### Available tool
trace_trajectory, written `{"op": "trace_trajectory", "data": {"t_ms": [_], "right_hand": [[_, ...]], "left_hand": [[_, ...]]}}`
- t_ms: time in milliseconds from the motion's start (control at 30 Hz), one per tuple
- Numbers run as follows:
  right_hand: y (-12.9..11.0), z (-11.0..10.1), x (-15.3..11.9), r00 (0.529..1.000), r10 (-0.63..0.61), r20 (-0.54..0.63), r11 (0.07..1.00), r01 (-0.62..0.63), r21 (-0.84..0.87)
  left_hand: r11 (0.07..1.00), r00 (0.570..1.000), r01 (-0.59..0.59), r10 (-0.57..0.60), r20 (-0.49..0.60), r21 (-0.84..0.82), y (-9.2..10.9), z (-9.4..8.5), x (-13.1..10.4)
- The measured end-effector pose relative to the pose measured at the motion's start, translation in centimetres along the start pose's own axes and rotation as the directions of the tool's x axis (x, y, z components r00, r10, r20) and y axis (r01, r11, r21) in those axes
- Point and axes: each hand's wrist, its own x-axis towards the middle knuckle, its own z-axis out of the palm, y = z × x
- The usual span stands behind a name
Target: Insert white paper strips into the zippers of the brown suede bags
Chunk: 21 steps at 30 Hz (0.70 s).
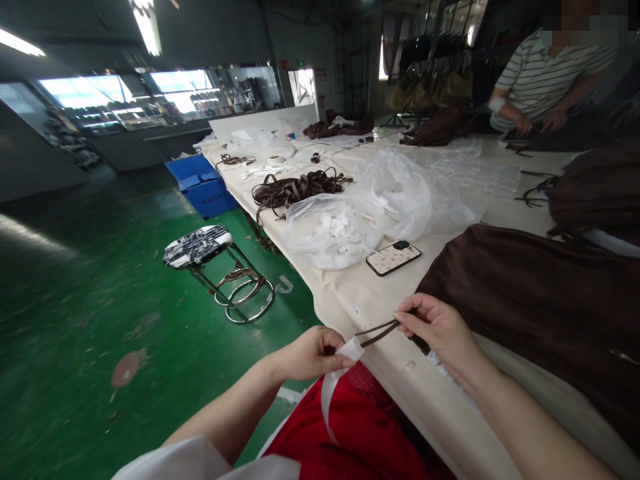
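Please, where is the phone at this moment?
In the head view, the phone lies on the table, right of centre, beside a plastic bag, left of the brown cloth and beyond the right hand.

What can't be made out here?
In the head view:
Gripped part of the dark cord: inside the right hand.
Gripped part of the white piece: under the left hand.
Right side of the near brown fabric: cropped by the edge.
Lettering on the blue box: blurred.
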Motion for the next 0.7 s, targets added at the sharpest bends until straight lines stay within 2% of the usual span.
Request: {"op": "trace_trajectory", "data": {"t_ms": [200,433,700], "right_hand": [[0.1,0.0,0.1,0.997,-0.009,0.073,0.996,0.016,-0.09],[0.8,-0.4,0.3,0.992,-0.032,0.126,0.985,0.052,-0.164],[1.2,-0.1,0.3,0.986,-0.097,0.138,0.96,0.129,-0.248]], "left_hand": [[0.988,0.998,-0.033,0.041,-0.05,0.149,-0.2,-0.6,-0.2],[0.982,0.991,-0.114,0.102,0.085,0.15,1.5,-0.7,-0.1],[0.999,1.0,0.0,0.0,0.019,0.038,1.2,-0.1,1.1]]}}
